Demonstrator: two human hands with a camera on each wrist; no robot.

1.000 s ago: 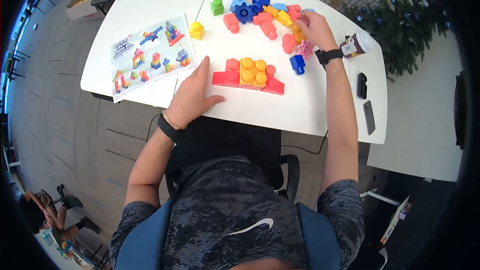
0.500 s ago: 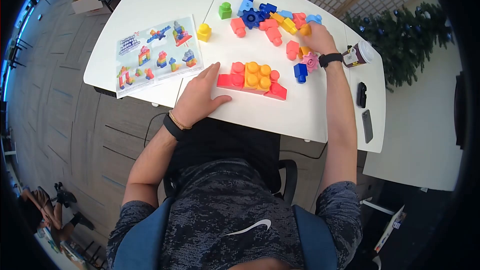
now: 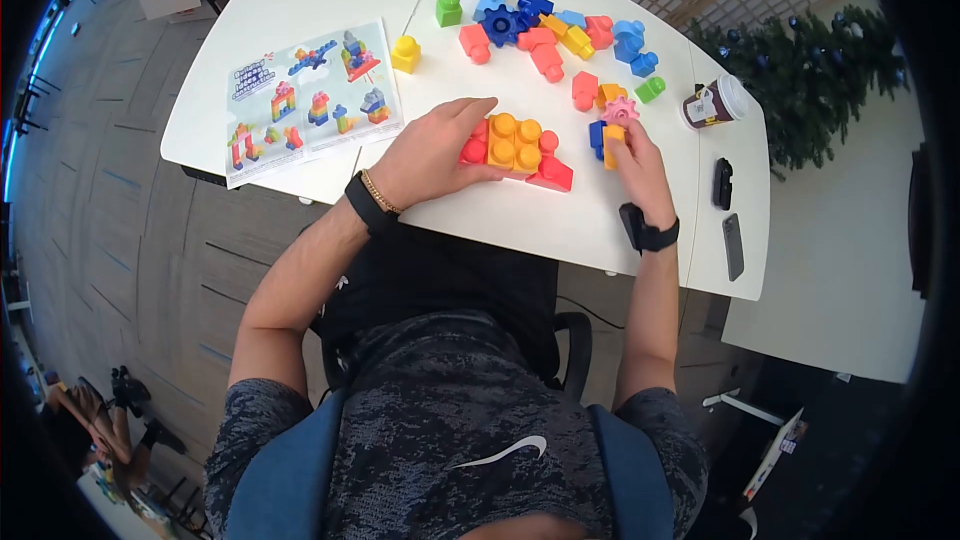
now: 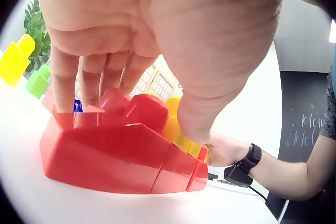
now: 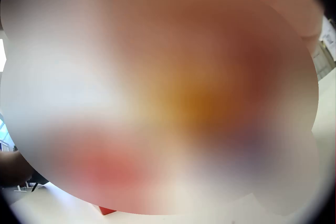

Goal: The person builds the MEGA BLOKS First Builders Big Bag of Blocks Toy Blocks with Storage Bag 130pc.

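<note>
A low build of red and yellow building blocks [image 3: 515, 145] stands near the table's front edge, two yellow blocks side by side among red ones. My left hand [image 3: 428, 152] grips its left end, thumb on the near side and fingers over the far side. In the left wrist view the sloped red block [image 4: 105, 155] sits below the palm. To the right, my right hand [image 3: 645, 175] pinches a yellow-orange block [image 3: 614, 148]. A dark blue block [image 3: 597, 138] and a pink gear [image 3: 620, 110] lie right by it. The right wrist view is mostly blurred.
Loose blocks lie at the back, among them a dark blue gear [image 3: 502, 26], red blocks [image 3: 546, 61] and a green block [image 3: 650, 90]. An instruction sheet [image 3: 315, 105] lies left, near a yellow block [image 3: 406, 54]. A paper cup [image 3: 715, 102] and a phone [image 3: 733, 247] are at right.
My right hand has picked a yellow-orange block from the back pile and come toward the front. My left hand has moved right, from beside the build onto its left end.
</note>
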